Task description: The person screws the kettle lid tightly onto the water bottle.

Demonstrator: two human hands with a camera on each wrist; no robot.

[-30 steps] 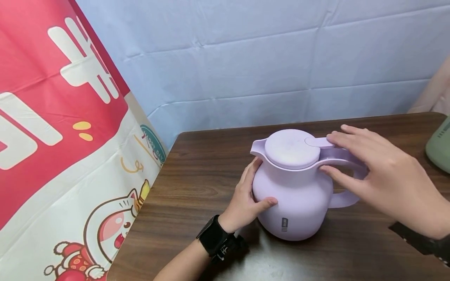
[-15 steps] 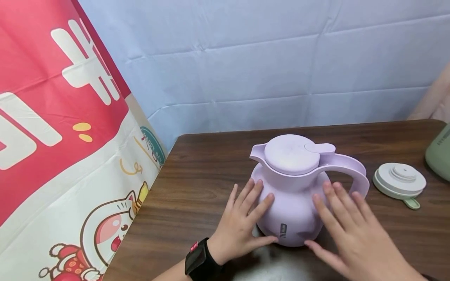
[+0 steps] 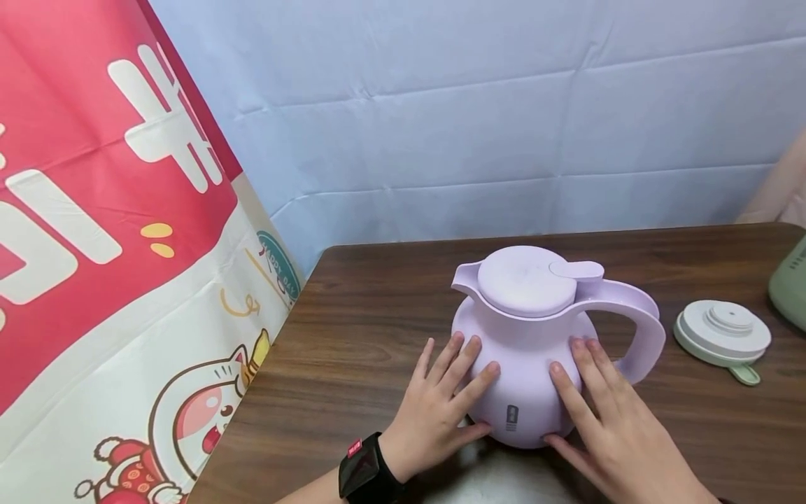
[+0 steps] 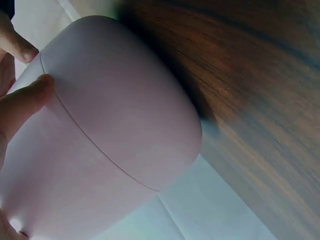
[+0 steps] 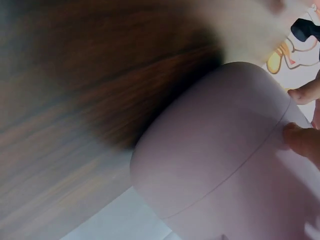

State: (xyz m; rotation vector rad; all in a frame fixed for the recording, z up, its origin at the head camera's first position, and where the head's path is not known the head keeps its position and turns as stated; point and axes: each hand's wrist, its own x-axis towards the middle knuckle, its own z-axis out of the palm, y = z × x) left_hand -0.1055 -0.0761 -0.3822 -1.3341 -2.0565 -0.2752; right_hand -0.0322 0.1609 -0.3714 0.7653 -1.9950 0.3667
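Observation:
A lilac thermos jug [image 3: 525,350] stands upright on the wooden table, its round lid [image 3: 525,280] seated on top. The spout points left and the handle [image 3: 645,336] right. My left hand [image 3: 434,402] lies against the jug's lower left side, fingers spread and nearly straight. On the lower right, the right hand [image 3: 620,423] rests on the body below the handle, fingers likewise extended. Both thumbs reach toward the jug's front near its base. In the left wrist view, a thumb [image 4: 30,102] touches the body [image 4: 115,110] by its seam.
Right of the jug, a white and green lid [image 3: 722,332] with a small green tab lies on the table [image 3: 371,315]. Part of a green vessel [image 3: 790,287] shows at the right edge. Light blue cloth [image 3: 472,126] hangs behind, and a printed banner [image 3: 126,245] hangs at left.
The right hand has left the jug's lid lever and handle and come down onto the lower right body. My left hand has loosened its hold and slid lower, toward the front.

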